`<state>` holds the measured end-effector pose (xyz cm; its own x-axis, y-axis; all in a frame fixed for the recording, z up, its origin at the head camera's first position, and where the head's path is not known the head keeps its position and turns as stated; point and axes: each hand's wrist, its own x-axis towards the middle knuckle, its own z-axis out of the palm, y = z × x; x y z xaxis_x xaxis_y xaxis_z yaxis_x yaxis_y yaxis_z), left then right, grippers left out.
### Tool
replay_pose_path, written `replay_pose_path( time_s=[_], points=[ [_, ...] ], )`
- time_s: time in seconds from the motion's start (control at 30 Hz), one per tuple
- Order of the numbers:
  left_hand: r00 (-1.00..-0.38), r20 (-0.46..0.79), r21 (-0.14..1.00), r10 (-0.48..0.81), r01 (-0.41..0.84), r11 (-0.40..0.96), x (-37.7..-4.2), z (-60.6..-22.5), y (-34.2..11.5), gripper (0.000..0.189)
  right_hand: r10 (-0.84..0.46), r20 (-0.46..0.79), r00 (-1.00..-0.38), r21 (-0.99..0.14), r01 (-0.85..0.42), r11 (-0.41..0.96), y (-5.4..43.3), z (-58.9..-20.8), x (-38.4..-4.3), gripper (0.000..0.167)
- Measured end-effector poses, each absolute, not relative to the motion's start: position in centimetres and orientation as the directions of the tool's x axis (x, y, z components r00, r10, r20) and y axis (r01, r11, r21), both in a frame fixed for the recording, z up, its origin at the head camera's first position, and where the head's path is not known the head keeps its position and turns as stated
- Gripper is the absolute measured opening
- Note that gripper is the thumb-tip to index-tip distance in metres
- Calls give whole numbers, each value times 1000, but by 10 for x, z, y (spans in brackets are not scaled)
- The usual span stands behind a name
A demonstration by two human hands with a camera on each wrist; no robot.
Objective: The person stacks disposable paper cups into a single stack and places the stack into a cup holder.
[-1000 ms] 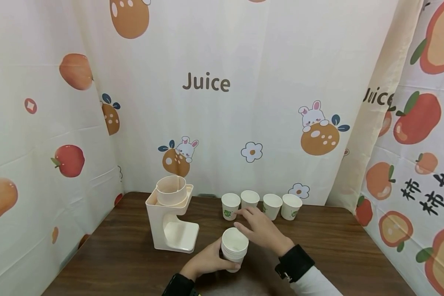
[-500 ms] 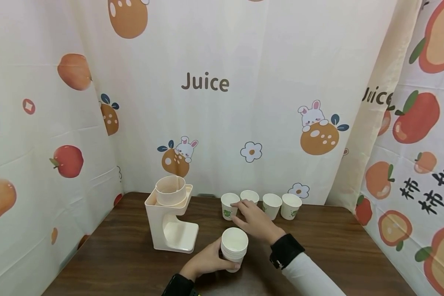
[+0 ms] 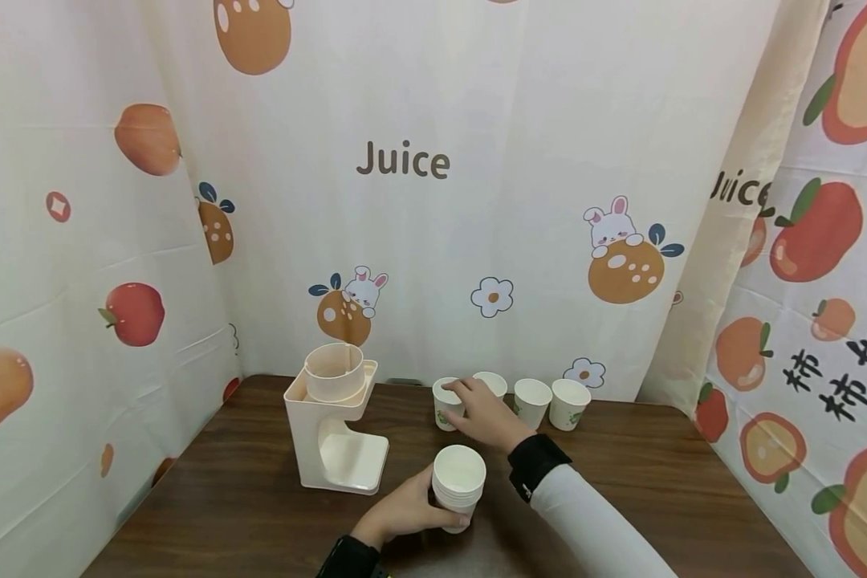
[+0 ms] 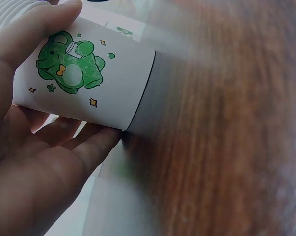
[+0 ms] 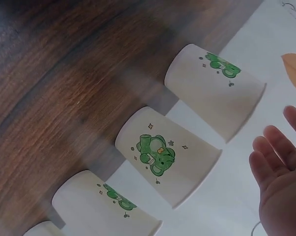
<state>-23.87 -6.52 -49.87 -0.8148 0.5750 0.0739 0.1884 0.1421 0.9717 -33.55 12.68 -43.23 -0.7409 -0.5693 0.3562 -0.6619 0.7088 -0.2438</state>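
Observation:
My left hand (image 3: 405, 510) grips a stack of nested white paper cups (image 3: 459, 474) near the front of the table. In the left wrist view its thumb and fingers wrap the lowest paper cup (image 4: 123, 64), which bears a green bear print. My right hand (image 3: 486, 413) reaches over the row of single paper cups at the back. Its thumb and index finger overlap the leftmost cup (image 3: 441, 395) in the head view. Behind that hand, the second cup (image 3: 491, 383) is partly hidden. In the right wrist view the right hand's fingers (image 5: 273, 152) look extended, beside the cups' rims.
A cream appliance (image 3: 303, 441) with a round cup-like top (image 3: 335, 385) and a flat base stands left of the hands. Two more upright paper cups, a third (image 3: 531, 401) and a fourth (image 3: 568, 405), stand to the right. A printed curtain (image 3: 419, 233) hangs behind the wooden table (image 3: 621, 482).
My right hand has moved left and slightly back, from above the gap between cups to over the leftmost cup. The left hand and its stack have stayed in place.

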Motion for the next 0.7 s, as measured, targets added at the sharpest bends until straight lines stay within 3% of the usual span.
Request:
replay_pose_path(
  time_s=[0.27, 0.57, 0.7],
  points=[
    [-816, 68, 969, 574, 191, 157, -239, -502, -64, 81, -557, 394, -731, -150, -649, 746, 113, -436, -350, 52],
    [-806, 79, 971, 586, 195, 136, -240, -501, -65, 82, -483, 254, -838, -197, -533, 823, 108, -428, -369, 60],
    [-807, 79, 971, 585, 194, 137, -240, -501, -65, 81, -478, 226, -849, -193, -520, 832, 109, -427, -378, 66]
  ],
)
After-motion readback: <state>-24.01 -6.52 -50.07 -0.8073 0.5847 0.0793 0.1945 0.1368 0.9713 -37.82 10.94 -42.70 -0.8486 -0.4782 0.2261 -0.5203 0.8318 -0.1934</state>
